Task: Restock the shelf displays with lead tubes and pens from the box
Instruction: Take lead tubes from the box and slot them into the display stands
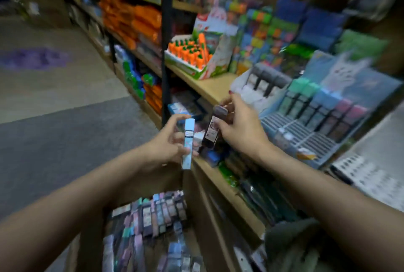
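Blue lead tube sat upright, pinched in your left hand fingers. Your right hand fingers clamped a dark tube near the shelf display, above the box.

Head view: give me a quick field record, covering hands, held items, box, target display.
left hand: grips a light blue rectangular lead tube, upright
right hand: grips a dark brown rectangular lead tube, top tilted right
tubes: apart, not touching
supply box: open cardboard box below the hands, many pastel tubes inside
target display: tiered blue rack on the wooden shelf, back rows filled, front slots bare
neighbour: orange carrot-shaped items in a white tray, further along the shelf
image quality: motion blur, labels unreadable
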A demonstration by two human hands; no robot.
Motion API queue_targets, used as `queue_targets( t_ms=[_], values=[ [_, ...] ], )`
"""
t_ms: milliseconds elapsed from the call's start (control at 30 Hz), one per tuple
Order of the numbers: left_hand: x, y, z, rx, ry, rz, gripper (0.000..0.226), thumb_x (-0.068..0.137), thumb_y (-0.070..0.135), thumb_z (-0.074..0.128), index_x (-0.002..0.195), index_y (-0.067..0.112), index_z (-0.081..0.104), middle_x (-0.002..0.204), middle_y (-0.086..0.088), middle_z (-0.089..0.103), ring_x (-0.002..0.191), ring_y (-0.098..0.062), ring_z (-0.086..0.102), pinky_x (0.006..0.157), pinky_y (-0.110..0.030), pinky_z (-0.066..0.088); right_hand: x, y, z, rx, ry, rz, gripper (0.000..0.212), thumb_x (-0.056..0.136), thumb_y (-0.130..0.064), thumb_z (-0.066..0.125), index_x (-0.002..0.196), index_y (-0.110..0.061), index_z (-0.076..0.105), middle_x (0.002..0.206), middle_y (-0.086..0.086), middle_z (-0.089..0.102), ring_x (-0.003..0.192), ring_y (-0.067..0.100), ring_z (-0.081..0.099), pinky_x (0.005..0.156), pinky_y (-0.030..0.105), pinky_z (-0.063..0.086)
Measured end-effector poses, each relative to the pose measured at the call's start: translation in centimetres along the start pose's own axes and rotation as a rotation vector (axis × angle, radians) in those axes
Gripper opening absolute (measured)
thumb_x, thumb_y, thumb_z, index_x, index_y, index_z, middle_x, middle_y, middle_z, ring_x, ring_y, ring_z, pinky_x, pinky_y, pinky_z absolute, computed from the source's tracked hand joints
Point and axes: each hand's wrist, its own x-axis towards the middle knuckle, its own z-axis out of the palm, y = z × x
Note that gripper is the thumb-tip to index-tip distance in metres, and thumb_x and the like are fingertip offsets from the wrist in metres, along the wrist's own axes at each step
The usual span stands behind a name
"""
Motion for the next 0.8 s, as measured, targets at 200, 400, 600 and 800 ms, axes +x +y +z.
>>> queue_targets(
  t_ms=[200,400,600,800],
  values=[
    [1.5,4.0,3.3,-0.037,-0.022,0.143,0.07,0.089,-0.018,0.051,0.135,0.03,0.031,0.102,-0.019,0.067,0.085,-0.026,0.072,0.065,-0.04,0.057,2.3,-0.4,-9.9,-0.064,0.221,-0.031,0.027,0.086,-0.017,0.072,0.094,-0.021,0.046,0.081,-0.016,0.057,0.072,-0.014,0.055,0.056,0.008,0.042],
    [2.6,4.6,4.5,-0.062,-0.071,0.166,0.071,0.089,-0.014,0.055,0.132,0.039,0.032,0.104,-0.016,0.069,0.091,-0.026,0.073,0.07,-0.043,0.059,6.1,0.5,-15.8,-0.255,0.304,0.016,0.025,0.089,-0.021,0.07,0.096,-0.016,0.047,0.085,-0.007,0.057,0.072,0.005,0.056,0.06,0.024,0.044],
    [3.5,4.2,4.2,-0.046,-0.086,0.183,0.07,0.09,-0.01,0.056,0.131,0.04,0.031,0.103,-0.011,0.07,0.089,-0.023,0.073,0.061,-0.03,0.057,8.8,2.7,-15.0,-0.397,0.244,0.11,0.026,0.087,-0.021,0.072,0.095,-0.017,0.047,0.078,-0.008,0.052,0.068,0.002,0.048,0.052,0.022,0.035],
    [4.4,3.9,4.0,-0.043,-0.101,0.186,0.075,0.089,-0.011,0.057,0.131,0.045,0.03,0.101,-0.009,0.071,0.09,-0.023,0.073,0.067,-0.035,0.057,9.3,4.0,-13.3,-0.487,0.158,0.173,0.025,0.081,-0.019,0.077,0.087,-0.017,0.053,0.075,-0.006,0.053,0.074,0.017,0.053,0.056,0.026,0.034]
  ],
)
